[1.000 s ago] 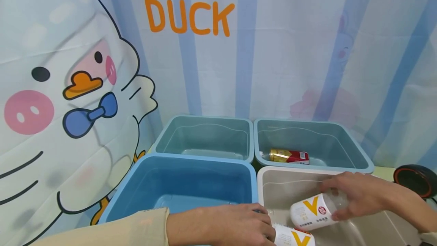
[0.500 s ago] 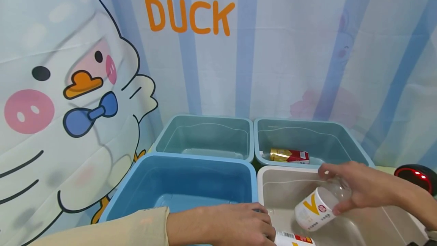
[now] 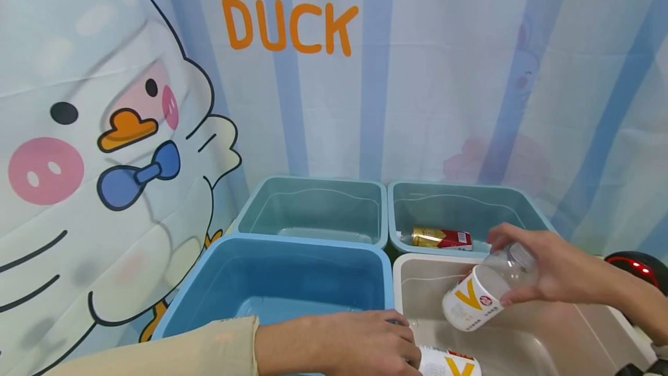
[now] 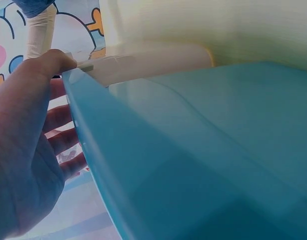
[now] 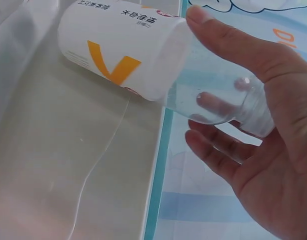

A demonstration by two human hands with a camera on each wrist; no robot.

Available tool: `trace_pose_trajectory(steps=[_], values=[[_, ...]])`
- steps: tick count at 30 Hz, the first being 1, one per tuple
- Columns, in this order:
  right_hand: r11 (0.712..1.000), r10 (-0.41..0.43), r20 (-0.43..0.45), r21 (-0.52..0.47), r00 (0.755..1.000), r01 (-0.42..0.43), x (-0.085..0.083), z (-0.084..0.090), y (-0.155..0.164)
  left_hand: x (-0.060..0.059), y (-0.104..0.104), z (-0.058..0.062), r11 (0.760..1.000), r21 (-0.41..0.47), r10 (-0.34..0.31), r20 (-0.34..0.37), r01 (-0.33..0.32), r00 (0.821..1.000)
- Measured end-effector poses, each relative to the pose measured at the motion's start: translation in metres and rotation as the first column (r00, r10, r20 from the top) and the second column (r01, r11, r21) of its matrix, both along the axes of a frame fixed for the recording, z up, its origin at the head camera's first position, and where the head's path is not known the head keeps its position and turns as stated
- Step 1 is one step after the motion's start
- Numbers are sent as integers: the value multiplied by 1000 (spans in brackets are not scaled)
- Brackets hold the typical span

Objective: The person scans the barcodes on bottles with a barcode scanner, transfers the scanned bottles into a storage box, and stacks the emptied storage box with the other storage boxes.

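My right hand holds a clear plastic bottle with a white label and orange V, tilted above the beige bin. In the right wrist view, the thumb and fingers wrap the bottle's clear neck end. My left hand lies over the side between the blue bin and the beige one. From the left wrist, the hand grips the blue rim, thumb on one side and fingers on the other. A second labelled bottle lies by its fingertips, partly cut off.
Behind stand two teal bins; the right one holds a gold and red can, the left one shows a bare floor. A black round device with red lights sits at right. A duck-print curtain hangs behind.
My right hand has lifted the bottle up and away from the beige bin's floor, tilting it. The second bottle has rolled about, its label turning. My left hand stays in place.
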State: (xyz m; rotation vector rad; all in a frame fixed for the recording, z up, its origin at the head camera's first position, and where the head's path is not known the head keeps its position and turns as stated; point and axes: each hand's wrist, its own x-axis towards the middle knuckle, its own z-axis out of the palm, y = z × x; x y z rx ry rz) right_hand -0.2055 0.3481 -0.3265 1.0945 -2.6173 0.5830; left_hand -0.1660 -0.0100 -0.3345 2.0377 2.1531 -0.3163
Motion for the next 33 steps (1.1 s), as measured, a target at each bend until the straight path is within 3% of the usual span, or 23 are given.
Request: trace_pose_trajectory(steps=[4,16,23,29,33], values=[[997,11,4,-70,1000,-11,-1,1,-2,0,0,0,1000,-5,-4,-9,4,1000],[960,30,142,-280,989,11,-1,7,0,0,0,-1,1000,-8,-9,-39,9,999],[879,148,261,-476,954,-6,-5,10,8,-1,-1,-2,1000,3,-31,-56,31,998],[786,238,360,-617,902,39,-5,12,14,-2,0,-2,1000,6,1,-4,0,1000],[766,252,355,-642,900,39,-6,13,16,-3,-1,-3,1000,18,5,17,-5,1000]])
